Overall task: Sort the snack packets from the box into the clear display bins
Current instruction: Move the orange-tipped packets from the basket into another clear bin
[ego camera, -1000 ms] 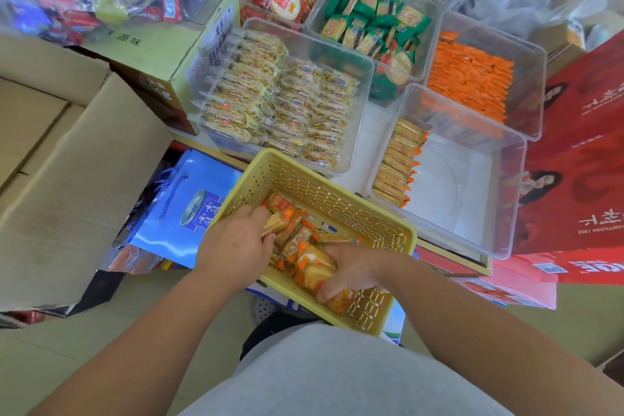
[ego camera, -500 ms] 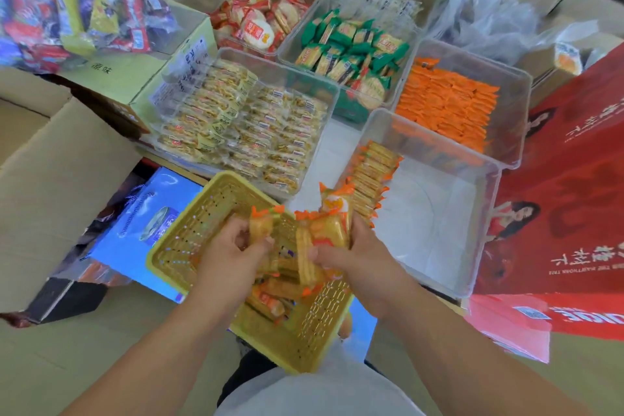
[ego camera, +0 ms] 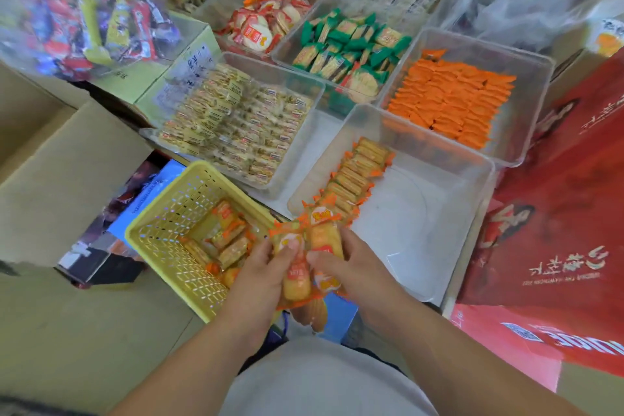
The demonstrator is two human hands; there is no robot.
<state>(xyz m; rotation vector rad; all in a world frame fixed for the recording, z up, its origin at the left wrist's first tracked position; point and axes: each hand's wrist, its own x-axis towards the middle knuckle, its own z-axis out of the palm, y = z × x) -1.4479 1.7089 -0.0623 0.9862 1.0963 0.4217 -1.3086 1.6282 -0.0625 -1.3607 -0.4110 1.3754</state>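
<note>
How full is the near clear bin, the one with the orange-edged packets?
Mostly empty: the near clear bin holds one row of packets along its left wall; the remaining floor is bare.

We see bare floor in the near clear bin (ego camera: 422,246), right of its packet row (ego camera: 358,176); the yellow basket (ego camera: 162,246) crowds the left.

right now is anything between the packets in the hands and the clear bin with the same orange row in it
Nothing visible. Both hands, left and right, hold the packets just short of the bin's near rim. The bin is open-topped, with bare floor beside the row.
</note>
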